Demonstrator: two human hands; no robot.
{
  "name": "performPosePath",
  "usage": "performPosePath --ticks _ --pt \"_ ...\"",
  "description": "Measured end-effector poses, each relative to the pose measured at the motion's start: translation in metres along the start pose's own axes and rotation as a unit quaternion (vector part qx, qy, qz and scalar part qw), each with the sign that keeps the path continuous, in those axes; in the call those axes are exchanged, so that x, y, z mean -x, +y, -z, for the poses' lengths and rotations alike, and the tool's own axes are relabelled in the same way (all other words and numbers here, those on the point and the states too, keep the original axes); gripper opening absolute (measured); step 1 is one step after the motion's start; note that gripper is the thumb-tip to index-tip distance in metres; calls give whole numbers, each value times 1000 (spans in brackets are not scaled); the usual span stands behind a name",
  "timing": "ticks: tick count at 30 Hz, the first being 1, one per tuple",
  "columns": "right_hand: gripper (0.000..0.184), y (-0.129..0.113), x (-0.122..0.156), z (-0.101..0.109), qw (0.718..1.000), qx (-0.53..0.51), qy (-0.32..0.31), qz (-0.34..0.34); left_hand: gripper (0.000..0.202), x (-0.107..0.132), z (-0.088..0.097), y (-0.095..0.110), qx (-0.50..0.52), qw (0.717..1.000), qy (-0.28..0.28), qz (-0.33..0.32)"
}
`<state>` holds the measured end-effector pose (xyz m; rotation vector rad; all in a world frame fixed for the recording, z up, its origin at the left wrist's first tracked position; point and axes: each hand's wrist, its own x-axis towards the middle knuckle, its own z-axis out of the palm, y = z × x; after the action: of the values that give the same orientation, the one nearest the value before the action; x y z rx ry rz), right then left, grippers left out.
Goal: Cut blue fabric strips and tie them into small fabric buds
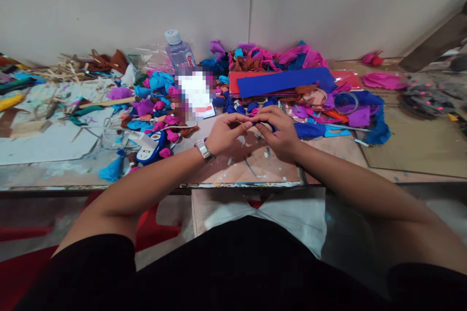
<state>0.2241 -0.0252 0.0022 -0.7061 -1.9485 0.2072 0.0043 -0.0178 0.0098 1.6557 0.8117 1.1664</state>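
Observation:
My left hand (pixel 226 133), with a metal watch (pixel 204 149) on its wrist, and my right hand (pixel 277 132) meet over the middle of the worktable (pixel 233 167). Their fingers are curled and pinched together on a small blue piece of paper (pixel 260 122), mostly hidden between the fingertips. Just beyond the hands lie small crumpled paper balls (pixel 162 119) in pink, purple and blue. A long blue crepe sheet (pixel 284 81) lies on red sheets (pixel 345 77) farther back.
A plastic water bottle (pixel 178 51) stands at the back by the wall. A blue and white tape dispenser (pixel 151 148) sits left of my watch. Wooden sticks and scraps (pixel 69 65) clutter the far left. A clear tape roll (pixel 346 103) lies right of the hands.

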Motion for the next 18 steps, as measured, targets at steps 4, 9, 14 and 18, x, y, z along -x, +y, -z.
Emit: performPosePath --ticks 4,9,14,18 --pt "18 -2 1 -1 1000 -7 -3 -17 44 0 -1 -5 -11 999 40 -12" --pt "21 -4 0 1 999 -8 -2 -51 39 1 0 -5 -73 995 39 -61" --pt "24 -4 -1 1 998 -11 5 -63 33 1 2 -2 -125 986 32 -108" --pt "26 -3 -1 1 998 -25 9 -57 33 0 4 -1 -127 985 19 -117"
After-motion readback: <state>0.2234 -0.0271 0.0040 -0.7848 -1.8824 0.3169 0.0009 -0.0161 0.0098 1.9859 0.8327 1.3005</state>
